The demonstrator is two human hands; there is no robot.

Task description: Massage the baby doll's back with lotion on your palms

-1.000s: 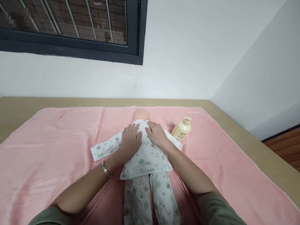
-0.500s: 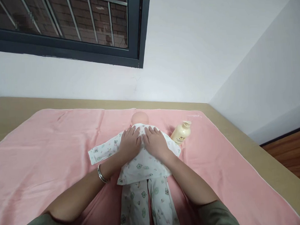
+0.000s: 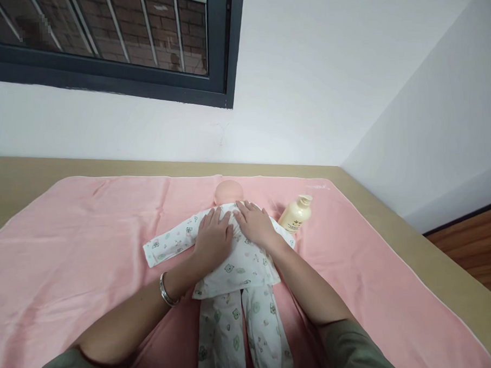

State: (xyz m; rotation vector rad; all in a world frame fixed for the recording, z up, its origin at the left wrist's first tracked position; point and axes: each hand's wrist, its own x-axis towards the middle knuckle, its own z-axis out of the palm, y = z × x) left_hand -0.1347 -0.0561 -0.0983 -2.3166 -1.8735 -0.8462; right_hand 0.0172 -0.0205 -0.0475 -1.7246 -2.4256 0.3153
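A baby doll (image 3: 228, 191) in white printed pyjamas (image 3: 237, 271) lies on a pink towel (image 3: 85, 250), head away from me and face hidden. My left hand (image 3: 212, 237) rests flat on the doll's upper body, fingers stretched out. My right hand (image 3: 253, 224) lies flat beside it on the other shoulder, fingers spread. Both palms press on the cloth and hold nothing. A silver bangle (image 3: 166, 290) sits on my left wrist. One sleeve (image 3: 166, 243) of the top stretches out to the left.
A cream lotion bottle (image 3: 296, 214) lies on the towel just right of the doll. The towel covers a tan table (image 3: 397, 221) set against a white wall. A dark-framed window (image 3: 109, 43) is above, and wooden floor (image 3: 472, 250) shows at the right.
Both hands have shifted a little over the doll's upper body, the left slightly lower, the right slightly toward the neck. The view has also moved slightly.
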